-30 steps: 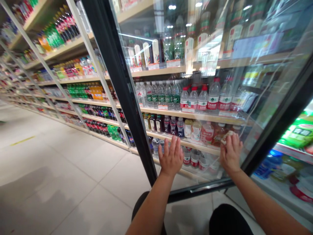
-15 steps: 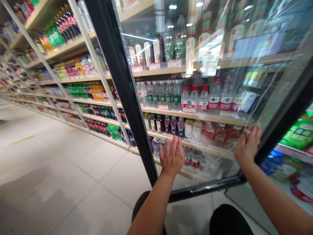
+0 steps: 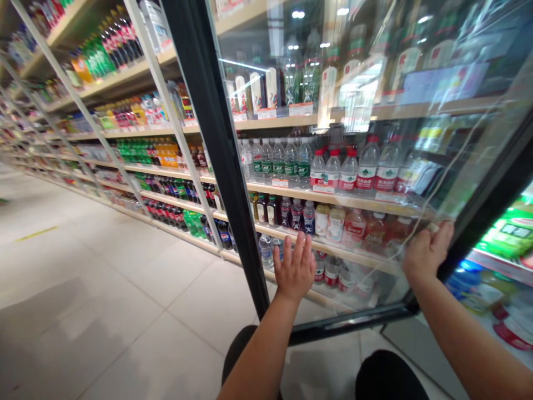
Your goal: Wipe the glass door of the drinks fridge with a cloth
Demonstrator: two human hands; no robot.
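Observation:
A black-framed glass door [image 3: 233,166] stands ajar in front of me, with shelves of bottles showing through its pane. My left hand [image 3: 295,266] is held up flat against or just before the lower glass, fingers apart, holding nothing. Near the pane's right side, beside the black frame, my right hand [image 3: 427,253] has bent fingers pressed together. A small pale spot shows at its fingertips; I cannot tell whether it is a held thing or a nail. A thin white cord [image 3: 452,161] runs down toward this hand.
Long drink shelves [image 3: 166,194] stretch away on the left. Pale tiled floor [image 3: 166,333] lies below. At right, behind the door's edge, are packs and bottles [image 3: 478,283] on cooler shelves. My dark-clad knees [image 3: 387,378] are close under the door's bottom rail [image 3: 353,322].
My right hand has shifted slightly right, and its fingers are now more bent. The left hand stays nearly still at the glass. The view has turned slightly.

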